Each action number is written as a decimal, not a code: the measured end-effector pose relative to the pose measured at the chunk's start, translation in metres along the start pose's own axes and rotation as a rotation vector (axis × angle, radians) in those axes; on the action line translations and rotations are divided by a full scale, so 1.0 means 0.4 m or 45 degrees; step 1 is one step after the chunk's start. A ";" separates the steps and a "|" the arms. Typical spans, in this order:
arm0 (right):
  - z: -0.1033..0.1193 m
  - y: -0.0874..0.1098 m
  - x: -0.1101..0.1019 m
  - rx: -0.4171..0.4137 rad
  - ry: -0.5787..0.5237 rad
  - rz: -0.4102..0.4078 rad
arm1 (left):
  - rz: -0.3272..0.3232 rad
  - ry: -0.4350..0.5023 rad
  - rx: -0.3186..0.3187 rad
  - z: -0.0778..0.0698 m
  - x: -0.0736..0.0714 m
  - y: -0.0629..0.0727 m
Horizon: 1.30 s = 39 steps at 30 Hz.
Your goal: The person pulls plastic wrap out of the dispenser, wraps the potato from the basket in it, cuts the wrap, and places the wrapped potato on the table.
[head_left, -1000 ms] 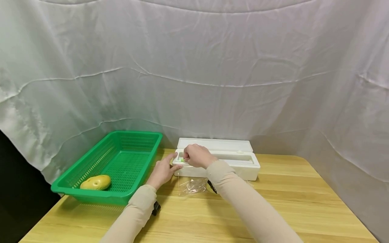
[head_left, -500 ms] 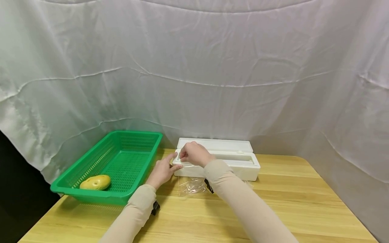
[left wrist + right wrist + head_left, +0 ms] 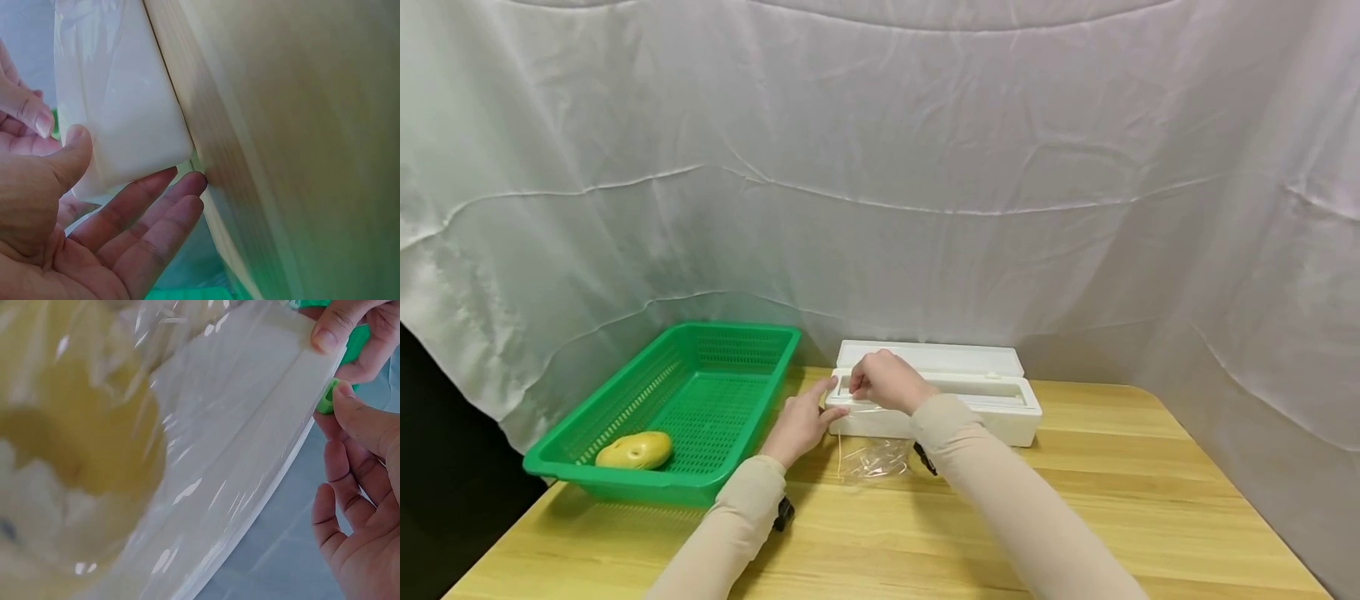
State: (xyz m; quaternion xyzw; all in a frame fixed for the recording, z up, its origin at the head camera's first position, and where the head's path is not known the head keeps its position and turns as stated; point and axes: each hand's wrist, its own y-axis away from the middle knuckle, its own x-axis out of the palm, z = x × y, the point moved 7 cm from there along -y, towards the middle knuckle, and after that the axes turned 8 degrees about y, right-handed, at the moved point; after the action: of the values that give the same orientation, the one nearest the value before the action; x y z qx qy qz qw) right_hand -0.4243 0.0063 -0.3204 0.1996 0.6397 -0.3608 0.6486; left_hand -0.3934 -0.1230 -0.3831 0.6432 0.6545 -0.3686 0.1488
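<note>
A white cling film dispenser (image 3: 1000,427) stands at the back of the table, its lid (image 3: 955,358) raised. My left hand (image 3: 796,427) holds its left end, thumb on the front edge in the left wrist view, several fingers extended by the end face. Reaching over the trough, my right hand (image 3: 887,382) pinches a small green slider (image 3: 326,400) between thumb and forefinger, near that same end. The other right fingers are loosely bent. Clear cling film (image 3: 876,458) hangs over the dispenser's front onto the table. In the head view, my right hand hides the slider.
At left stands a green perforated basket (image 3: 763,400) with a yellow mango-like fruit (image 3: 634,450) in it. A grey-white curtain (image 3: 925,183) rises behind the wooden table (image 3: 1150,483).
My right hand shifts slightly left along the dispenser, then a little back to the right. The green slider, visible earlier beneath it, is now covered. The left hand stays put.
</note>
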 end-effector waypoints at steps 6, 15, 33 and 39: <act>-0.026 0.029 -0.008 0.039 0.026 0.022 | 0.027 -0.026 -0.014 0.005 0.007 -0.008; -0.114 0.095 -0.029 0.094 0.044 0.050 | 0.066 -0.035 -0.014 0.034 -0.002 -0.015; -0.208 0.184 -0.056 0.126 0.045 0.038 | 0.077 -0.046 -0.021 0.068 -0.013 -0.024; -0.244 0.205 -0.058 0.162 0.049 0.042 | 0.081 -0.057 -0.023 0.069 -0.016 -0.026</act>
State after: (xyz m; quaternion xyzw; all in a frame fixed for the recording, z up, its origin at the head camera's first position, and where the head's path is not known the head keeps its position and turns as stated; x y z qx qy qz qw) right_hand -0.4302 0.1357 -0.3242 0.2579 0.6246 -0.3861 0.6280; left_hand -0.4104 -0.1452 -0.3948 0.6538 0.6336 -0.3720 0.1808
